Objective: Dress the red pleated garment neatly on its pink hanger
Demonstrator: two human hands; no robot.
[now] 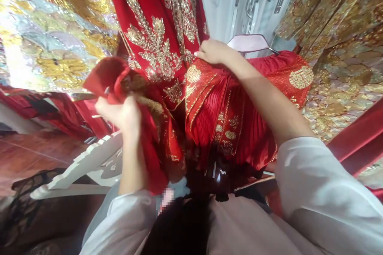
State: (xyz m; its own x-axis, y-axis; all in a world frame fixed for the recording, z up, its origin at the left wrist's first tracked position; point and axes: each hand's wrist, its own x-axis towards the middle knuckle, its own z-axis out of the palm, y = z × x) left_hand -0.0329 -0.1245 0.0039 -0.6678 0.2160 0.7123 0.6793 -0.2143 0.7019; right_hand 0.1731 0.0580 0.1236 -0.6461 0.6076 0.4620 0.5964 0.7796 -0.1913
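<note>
A red garment with gold embroidery (158, 40) hangs in front of me. My left hand (121, 113) is closed round a bunched red fold of it at the lower left. My right hand (212, 51) is closed on the upper edge of a red pleated skirt with gold emblems (227, 115), pinching the cloth near the embroidered panel. The skirt drapes down between my arms. Both of my sleeves are white.
A pale padded hanger with a metal hook (249, 42) hangs behind the skirt, before a white door. Gold brocade cloth (341, 40) fills the right side and shiny gold fabric (54, 28) the upper left. A white carved chair piece (89, 163) stands at lower left.
</note>
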